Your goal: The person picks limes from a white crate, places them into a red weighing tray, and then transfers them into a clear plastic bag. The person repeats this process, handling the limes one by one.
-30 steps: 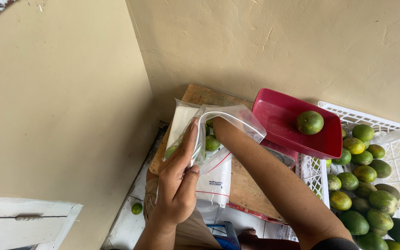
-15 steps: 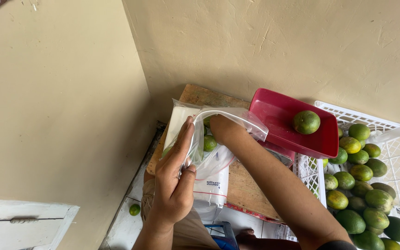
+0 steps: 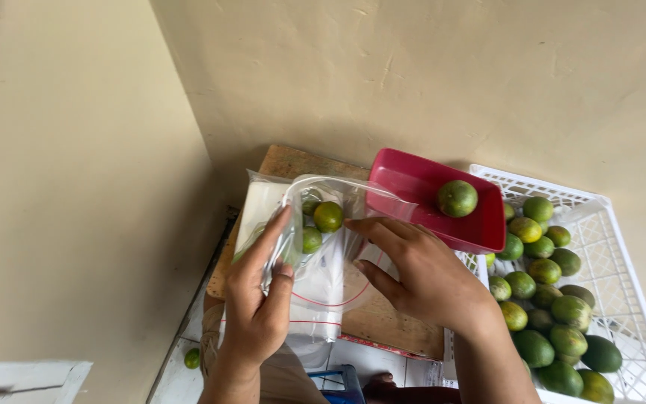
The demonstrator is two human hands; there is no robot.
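Both hands (image 3: 338,284) on clear bag (image 3: 323,247) of limes (image 3: 328,216)

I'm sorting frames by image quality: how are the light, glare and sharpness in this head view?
Head view: soft, even light with only a faint shadow on the wall behind the red tray; mild sheen on the clear plastic bag held by the left hand and right hand; limes in the white crate sharp; edges slightly bowed by the wide lens.
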